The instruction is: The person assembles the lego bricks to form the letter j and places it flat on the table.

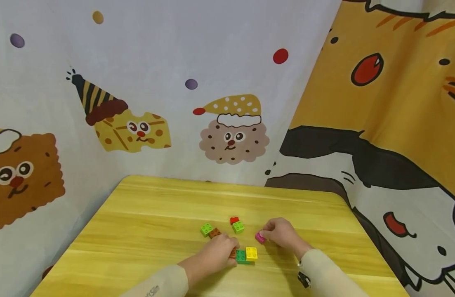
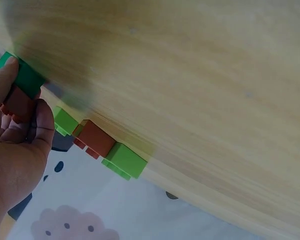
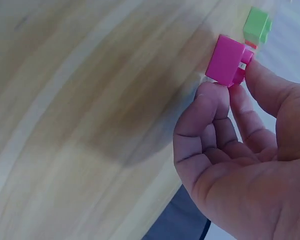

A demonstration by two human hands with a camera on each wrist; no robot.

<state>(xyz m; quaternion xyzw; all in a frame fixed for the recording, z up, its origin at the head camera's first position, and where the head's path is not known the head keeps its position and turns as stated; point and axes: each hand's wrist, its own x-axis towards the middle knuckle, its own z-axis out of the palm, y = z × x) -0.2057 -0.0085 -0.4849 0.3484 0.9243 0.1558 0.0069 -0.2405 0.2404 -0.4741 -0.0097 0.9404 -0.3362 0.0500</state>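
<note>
In the head view my left hand grips the left end of a joined group of toy building bricks. That group has a brown brick, a green brick and a yellow brick on the right end. The thumb lies along the green side in the left wrist view, and the palm hides part of the group. To the right, my right hand pinches a pink brick between thumb and fingers. Its studs face the thumb in the right wrist view.
Beyond the left hand, a lime green brick lies beside a brown brick. Another lime green brick and a red brick sit farther back between the hands. The wooden table meets a cartoon-printed curtain behind.
</note>
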